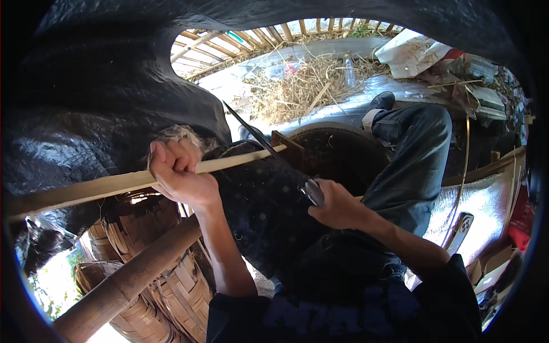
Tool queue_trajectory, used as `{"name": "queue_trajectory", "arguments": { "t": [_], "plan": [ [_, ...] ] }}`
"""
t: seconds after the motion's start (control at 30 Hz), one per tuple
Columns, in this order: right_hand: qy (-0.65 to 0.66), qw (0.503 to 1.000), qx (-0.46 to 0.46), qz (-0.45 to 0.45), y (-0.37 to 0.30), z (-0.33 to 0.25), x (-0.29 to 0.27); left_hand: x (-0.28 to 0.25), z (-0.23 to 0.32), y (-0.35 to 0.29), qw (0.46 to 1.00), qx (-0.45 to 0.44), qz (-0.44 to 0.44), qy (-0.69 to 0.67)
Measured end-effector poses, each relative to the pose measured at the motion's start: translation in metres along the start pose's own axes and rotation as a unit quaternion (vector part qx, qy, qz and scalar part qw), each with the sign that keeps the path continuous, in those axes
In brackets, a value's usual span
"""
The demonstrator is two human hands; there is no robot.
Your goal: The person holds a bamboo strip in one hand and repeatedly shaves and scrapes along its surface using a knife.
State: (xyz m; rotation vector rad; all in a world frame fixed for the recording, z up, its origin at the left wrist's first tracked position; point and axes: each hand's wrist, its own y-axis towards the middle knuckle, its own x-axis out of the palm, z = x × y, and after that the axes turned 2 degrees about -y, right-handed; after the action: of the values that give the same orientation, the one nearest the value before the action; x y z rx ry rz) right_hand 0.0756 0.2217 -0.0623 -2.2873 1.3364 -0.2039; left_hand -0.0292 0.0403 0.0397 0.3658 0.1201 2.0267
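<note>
Bamboo strip (114, 184) held across the lap, its long axis running from the lower left up toward the centre right. The left hand (180, 174) is closed around the strip about midway along. The right hand (337, 203) grips the handle of a long knife (269, 150), whose blade points up and away and meets the strip just right of the left hand, beside a wooden block (289, 150). Woven baskets (171, 286) and a thick bamboo pole (126, 283) lie below left.
</note>
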Motion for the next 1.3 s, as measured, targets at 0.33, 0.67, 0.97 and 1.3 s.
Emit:
{"name": "queue_trajectory", "arguments": {
  "t": [0.33, 0.67, 0.97, 1.3],
  "plan": [
    [0.069, 0.987, -0.143, 0.025, -0.019, -0.099, -0.047, -0.015, 0.001, 0.005, 1.0, 0.006, -0.009, 0.014],
    [0.048, 0.997, -0.064, -0.014, 0.006, -0.034, -0.01, -0.002, -0.001, -0.007, 1.0, -0.006, -0.022, 0.014],
    [0.088, 0.992, -0.086, 0.034, -0.021, -0.074, -0.02, 0.0, 0.0, 0.002, 0.999, 0.003, -0.009, 0.044],
    [0.001, 0.996, -0.077, 0.04, -0.001, -0.049, -0.028, 0.008, -0.006, 0.002, 0.997, 0.013, 0.009, 0.069]
  ]
}}
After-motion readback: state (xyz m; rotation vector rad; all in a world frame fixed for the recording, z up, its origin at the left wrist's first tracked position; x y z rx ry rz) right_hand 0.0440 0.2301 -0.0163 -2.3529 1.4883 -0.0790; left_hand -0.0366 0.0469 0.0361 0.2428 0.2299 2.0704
